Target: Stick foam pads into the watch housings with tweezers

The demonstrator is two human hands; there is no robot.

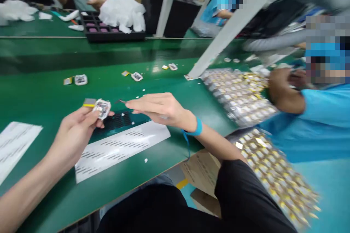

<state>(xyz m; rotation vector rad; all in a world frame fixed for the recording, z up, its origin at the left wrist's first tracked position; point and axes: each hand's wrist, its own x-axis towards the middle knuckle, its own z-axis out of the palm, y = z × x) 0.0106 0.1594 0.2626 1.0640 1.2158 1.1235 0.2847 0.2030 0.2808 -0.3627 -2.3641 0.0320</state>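
Observation:
My left hand (79, 125) pinches a small white device (102, 109) with its inner parts facing up; a yellow-edged grey battery (89, 102) hangs off its left side. To the right, my right hand (160, 108), with a blue strap on the wrist, holds thin dark tweezers (120, 101) pointing at the device but apart from it. Beneath the hands lies a dark sheet of small black strips (117, 121). In front of it is a white sheet (120, 149) with rows of black strips.
Similar devices (81, 79) with batteries lie on the green bench (35, 91). Another striped sheet (16, 143) is at left. Trays of parts (237, 98) fill the right side near a co-worker's blue sleeve (325, 120). A slanted white post (226, 25) stands behind.

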